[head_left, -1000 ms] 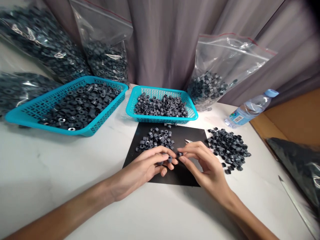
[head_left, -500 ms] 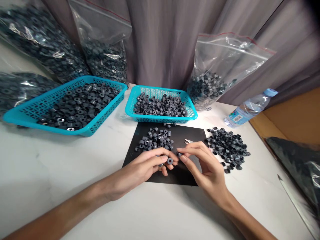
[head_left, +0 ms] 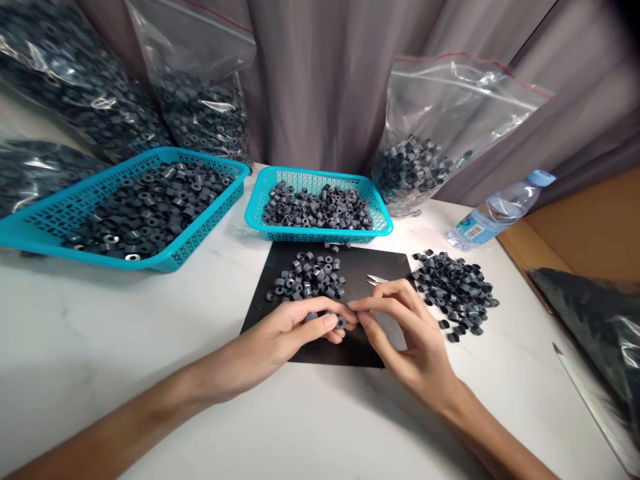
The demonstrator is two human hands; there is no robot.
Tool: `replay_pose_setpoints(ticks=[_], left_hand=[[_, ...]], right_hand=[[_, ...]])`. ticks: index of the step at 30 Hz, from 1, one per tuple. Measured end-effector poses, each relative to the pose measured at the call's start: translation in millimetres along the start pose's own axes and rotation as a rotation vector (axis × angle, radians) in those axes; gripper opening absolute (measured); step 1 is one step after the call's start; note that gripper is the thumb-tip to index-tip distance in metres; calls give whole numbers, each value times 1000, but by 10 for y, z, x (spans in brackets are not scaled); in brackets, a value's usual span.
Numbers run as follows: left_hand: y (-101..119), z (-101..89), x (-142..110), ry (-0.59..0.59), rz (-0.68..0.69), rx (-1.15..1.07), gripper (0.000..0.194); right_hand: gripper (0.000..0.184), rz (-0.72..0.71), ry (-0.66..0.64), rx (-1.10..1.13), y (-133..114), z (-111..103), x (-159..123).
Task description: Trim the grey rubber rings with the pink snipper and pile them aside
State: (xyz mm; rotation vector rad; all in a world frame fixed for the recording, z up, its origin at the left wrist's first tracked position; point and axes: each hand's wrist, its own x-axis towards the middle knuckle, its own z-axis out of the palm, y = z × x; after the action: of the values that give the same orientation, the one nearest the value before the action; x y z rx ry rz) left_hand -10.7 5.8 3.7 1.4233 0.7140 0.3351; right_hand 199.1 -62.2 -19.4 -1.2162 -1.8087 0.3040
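My left hand [head_left: 295,330] is closed around a small dark grey ring-shaped piece [head_left: 341,323], whose round face with a centre hole shows beside the thumb. Just to its right, my right hand [head_left: 407,330] has thumb and forefinger drawn together at the left fingertips; what they pinch, if anything, is too small to make out. Pointed metal tips [head_left: 376,279], perhaps of scissors or tweezers, stick out behind the right knuckles. A loose heap of grey ring pieces [head_left: 313,277] lies on the black mat [head_left: 363,263] beyond my hands.
Two blue plastic baskets [head_left: 320,235] [head_left: 165,261] hold many ring pieces. Right of the mat lies a pile of dark caps or rings [head_left: 455,290]. Clear zip bags [head_left: 417,167] of pieces stand behind. A water bottle [head_left: 500,210] stands at right, near a cardboard box [head_left: 583,227].
The dark piece seen at my right fingertips is now hidden, and those fingers have closed in toward the left hand. The left fingers have curled in more. The view has shifted slightly.
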Motion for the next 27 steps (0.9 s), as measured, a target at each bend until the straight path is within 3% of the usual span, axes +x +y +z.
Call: replay_pose_setpoints(ticks=[6,10,13,20,27], left_hand=[[16,-18,7,-52,15,33,34],[17,-26,34,-64,40,51,31],[16,-14,52,-51,32,64,31],[-51,3,60,-31,-15,-6,34],[-45,-14,52,-11,-17,-19,35]], right_hand=[[9,34,12,6,-70,12,52],[12,78,-8,37,-102,52,78],[4,102,-36,56,-111,47,74],[9,126,18,45,-85,2,50],[9,151,-20,72,-68,28,39]])
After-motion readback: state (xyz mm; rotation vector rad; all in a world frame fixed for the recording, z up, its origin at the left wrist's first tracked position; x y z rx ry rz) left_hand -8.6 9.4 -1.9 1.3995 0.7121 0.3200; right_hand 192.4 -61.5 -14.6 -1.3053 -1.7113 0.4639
